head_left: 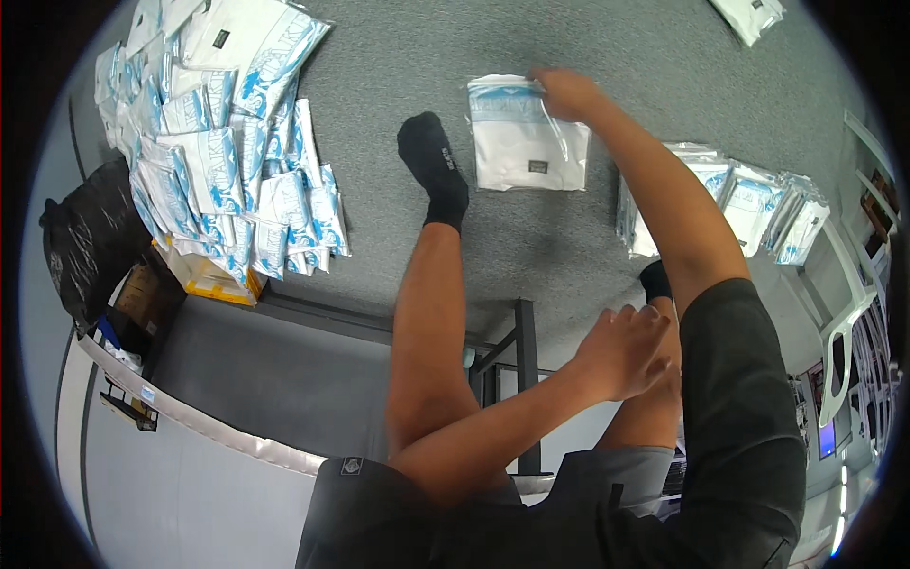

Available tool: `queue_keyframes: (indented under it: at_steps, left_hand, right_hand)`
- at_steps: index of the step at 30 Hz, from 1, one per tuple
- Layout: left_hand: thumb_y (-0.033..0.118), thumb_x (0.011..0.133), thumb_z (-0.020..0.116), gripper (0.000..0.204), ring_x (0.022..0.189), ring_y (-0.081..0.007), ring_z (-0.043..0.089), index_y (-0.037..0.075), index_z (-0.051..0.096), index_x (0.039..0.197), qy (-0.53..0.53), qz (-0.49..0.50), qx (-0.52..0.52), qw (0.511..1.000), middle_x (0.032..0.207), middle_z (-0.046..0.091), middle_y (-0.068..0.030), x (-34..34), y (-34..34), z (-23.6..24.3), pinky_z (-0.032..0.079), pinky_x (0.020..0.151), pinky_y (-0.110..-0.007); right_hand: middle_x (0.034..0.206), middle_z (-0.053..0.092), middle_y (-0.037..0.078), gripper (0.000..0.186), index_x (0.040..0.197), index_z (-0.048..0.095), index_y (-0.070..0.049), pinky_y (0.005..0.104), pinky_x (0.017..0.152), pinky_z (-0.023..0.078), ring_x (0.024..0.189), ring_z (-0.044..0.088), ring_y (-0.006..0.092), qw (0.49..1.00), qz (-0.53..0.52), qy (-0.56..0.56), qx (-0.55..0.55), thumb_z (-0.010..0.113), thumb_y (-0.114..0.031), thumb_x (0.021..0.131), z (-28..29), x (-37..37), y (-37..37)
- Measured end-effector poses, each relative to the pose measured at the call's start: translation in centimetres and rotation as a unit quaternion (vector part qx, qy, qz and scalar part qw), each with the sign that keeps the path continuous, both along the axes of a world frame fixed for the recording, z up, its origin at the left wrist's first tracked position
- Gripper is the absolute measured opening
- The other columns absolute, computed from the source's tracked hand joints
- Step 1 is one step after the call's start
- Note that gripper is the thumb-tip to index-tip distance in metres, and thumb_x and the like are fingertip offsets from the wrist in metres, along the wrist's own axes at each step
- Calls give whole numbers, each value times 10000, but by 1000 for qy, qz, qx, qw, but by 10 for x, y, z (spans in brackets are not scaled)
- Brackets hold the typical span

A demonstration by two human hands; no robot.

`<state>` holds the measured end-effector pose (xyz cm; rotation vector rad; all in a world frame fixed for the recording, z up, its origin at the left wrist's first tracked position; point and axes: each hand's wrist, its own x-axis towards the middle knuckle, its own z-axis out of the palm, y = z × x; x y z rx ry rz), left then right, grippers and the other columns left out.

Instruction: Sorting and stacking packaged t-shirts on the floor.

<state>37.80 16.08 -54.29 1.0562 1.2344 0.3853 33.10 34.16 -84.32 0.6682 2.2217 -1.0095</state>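
Observation:
A folded white garment in a clear plastic bag (526,142) lies on the grey carpet, with a blue printed band along its far side and a small dark label near its close edge. My right hand (572,95) reaches over its far right corner, fingers closed on the bag's edge; the fingertips are partly hidden. Over my right leg hovers my left hand (621,356), loosely curled with some fingers apart and nothing visible in it. My left foot in a black sock (431,161) rests just left of the bag.
A large heap of similar bagged garments (204,171) spreads at left. Neater stacks (754,204) stand at right, and another bag (749,17) lies far right. A black plastic bag (95,237) and yellow-taped carton (218,282) sit left. A dark metal frame leg (527,379) stands between my legs.

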Motion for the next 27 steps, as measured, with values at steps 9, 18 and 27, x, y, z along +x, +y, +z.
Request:
queue_keyframes:
  at_steps: [9, 18, 27]
  left_hand:
    - [319, 840, 655, 547, 1168, -344, 514, 50, 483, 1283, -43, -6, 7, 999, 1239, 523, -176, -33, 27, 16, 424, 899, -491]
    - [353, 784, 671, 488, 1039, -317, 559, 72, 625, 1180, -65, -28, 42, 997, 1223, 538, -154, -84, 54, 14, 459, 809, -491]
    - [372, 921, 538, 544, 1240, -318, 472, 75, 468, 1371, -1, 300, 65, 952, 1355, 506, -152, -47, 15, -17, 377, 1026, -445]
  right_hand:
    - [1248, 547, 174, 466, 1269, 556, -161, 471, 923, 488, 1082, 606, 355, 993, 69, -75, 54, 606, -154, 806, -19, 7, 30]
    - [1019, 673, 215, 518, 1159, 622, 29, 412, 832, 512, 953, 651, 353, 957, -278, 83, 31, 685, -306, 768, -60, -189, 95]
    - [1078, 610, 177, 428, 1191, 497, 56, 406, 844, 541, 939, 645, 300, 644, -693, 165, -278, 630, -143, 837, -30, -404, 101]
